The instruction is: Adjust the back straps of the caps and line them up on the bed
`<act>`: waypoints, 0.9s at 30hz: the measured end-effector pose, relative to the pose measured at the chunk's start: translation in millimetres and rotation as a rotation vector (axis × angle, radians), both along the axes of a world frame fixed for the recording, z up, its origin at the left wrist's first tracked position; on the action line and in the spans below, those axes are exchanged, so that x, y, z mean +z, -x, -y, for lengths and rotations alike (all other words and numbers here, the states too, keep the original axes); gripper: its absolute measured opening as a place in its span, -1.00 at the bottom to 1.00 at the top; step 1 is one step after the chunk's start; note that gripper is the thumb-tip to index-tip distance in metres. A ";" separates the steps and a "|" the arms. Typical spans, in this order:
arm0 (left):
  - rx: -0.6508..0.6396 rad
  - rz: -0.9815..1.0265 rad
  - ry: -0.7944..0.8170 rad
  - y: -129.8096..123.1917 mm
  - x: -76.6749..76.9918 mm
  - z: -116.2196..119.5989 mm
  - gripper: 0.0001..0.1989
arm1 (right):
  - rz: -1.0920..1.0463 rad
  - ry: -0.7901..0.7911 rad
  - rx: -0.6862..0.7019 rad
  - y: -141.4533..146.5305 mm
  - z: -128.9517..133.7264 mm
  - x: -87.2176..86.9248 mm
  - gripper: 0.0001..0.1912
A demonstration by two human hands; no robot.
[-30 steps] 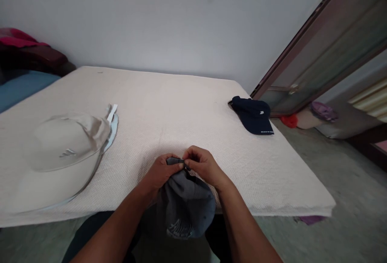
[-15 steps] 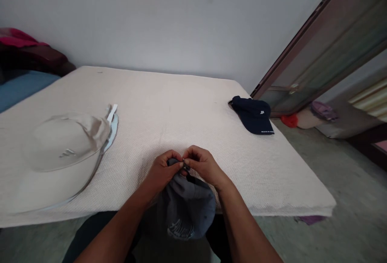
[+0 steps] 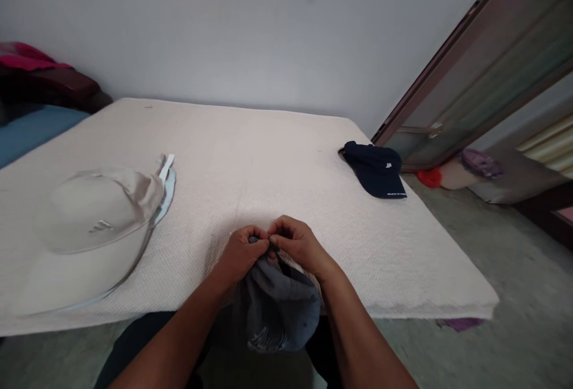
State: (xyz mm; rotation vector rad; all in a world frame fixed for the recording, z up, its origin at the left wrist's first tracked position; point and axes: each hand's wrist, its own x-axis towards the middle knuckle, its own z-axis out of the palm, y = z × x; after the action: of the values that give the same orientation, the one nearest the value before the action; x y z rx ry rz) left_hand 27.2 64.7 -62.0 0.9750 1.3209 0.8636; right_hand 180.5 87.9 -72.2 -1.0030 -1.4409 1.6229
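Observation:
A dark grey baseball cap (image 3: 286, 299) with light lettering hangs over the front edge of the cloth-covered surface, between my forearms. My left hand (image 3: 242, 255) pinches the cap's back strap end, thumb and fingers closed on it. Close beside it, my right hand (image 3: 298, 243) is pinched on the other part of the strap, its fingertips almost touching the left ones. The small fastening between the fingertips is mostly hidden. A dark opening shows between the strap and the crown.
Beige caps (image 3: 102, 216), seemingly stacked with a pale blue edge beneath, lie at the left. A navy cap (image 3: 378, 168) rests near the right edge of the white bedcover (image 3: 250, 156). Behind stands a pale wall (image 3: 215, 31); a framed door (image 3: 465, 73) is at the right.
Both hands have shifted very slightly left, still pinching the strap. The fingertips stay together, and the grey cap and the other caps look nearly the same.

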 end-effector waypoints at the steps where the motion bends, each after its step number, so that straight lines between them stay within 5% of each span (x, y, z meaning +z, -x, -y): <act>1: 0.007 -0.014 -0.004 -0.4 0.1 0.2 -0.95 | -0.008 0.007 0.018 -0.3 0.0 0.1 -0.94; 15: -0.121 -0.044 -0.019 5.8 -9.5 -2.7 -0.95 | 0.373 -0.214 0.091 -11.5 3.5 5.5 -0.82; 27: -0.049 0.092 0.050 0.7 -2.1 1.9 -0.88 | 0.421 -0.284 0.039 -8.0 5.8 7.7 -0.86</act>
State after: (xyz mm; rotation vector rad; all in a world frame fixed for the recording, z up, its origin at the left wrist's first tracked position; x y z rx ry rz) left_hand 26.5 62.8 -64.1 0.9144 1.2299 0.8256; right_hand 188.5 82.2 -64.5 -1.1975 -1.9172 1.2282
